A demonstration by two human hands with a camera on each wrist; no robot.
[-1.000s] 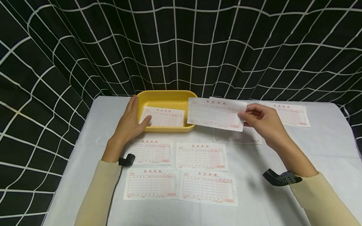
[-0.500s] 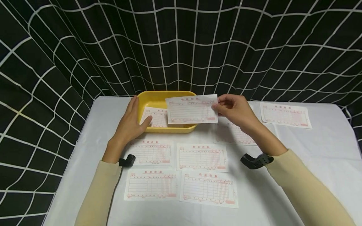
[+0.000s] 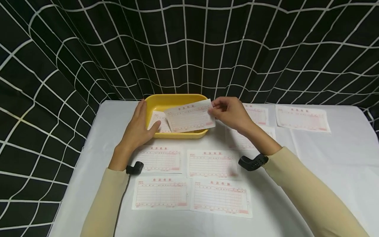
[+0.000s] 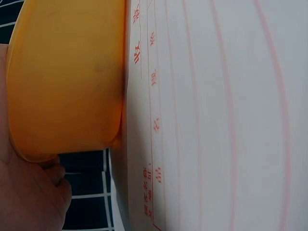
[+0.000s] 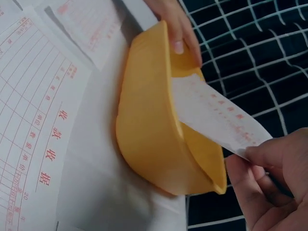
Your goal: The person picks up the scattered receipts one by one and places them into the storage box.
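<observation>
A yellow plastic tray (image 3: 186, 135) stands at the back of the table. My left hand (image 3: 134, 126) holds its left end, thumb over the front rim and fingers along the outer side. My right hand (image 3: 232, 112) pinches the right end of a white receipt slip (image 3: 192, 117) printed in red, between thumb and fingers. This slip tilts over the tray, its left end down inside the walls, as the right wrist view also shows. Under it, another receipt slip (image 3: 159, 122) lies in the tray, partly hidden. In the left wrist view the tray wall (image 4: 67, 77) is close up.
Several more receipt slips lie on the white tablecloth (image 3: 311, 171): two rows in front of the tray, such as the front-left slip (image 3: 161, 194), and others to the right, such as the far-right slip (image 3: 303, 118). A black curtain with white netting (image 3: 195, 49) rises behind.
My right hand has carried the receipt slip leftward from beside the tray to over it, and the slip has tilted with its left end lower. The left hand has stayed at the tray.
</observation>
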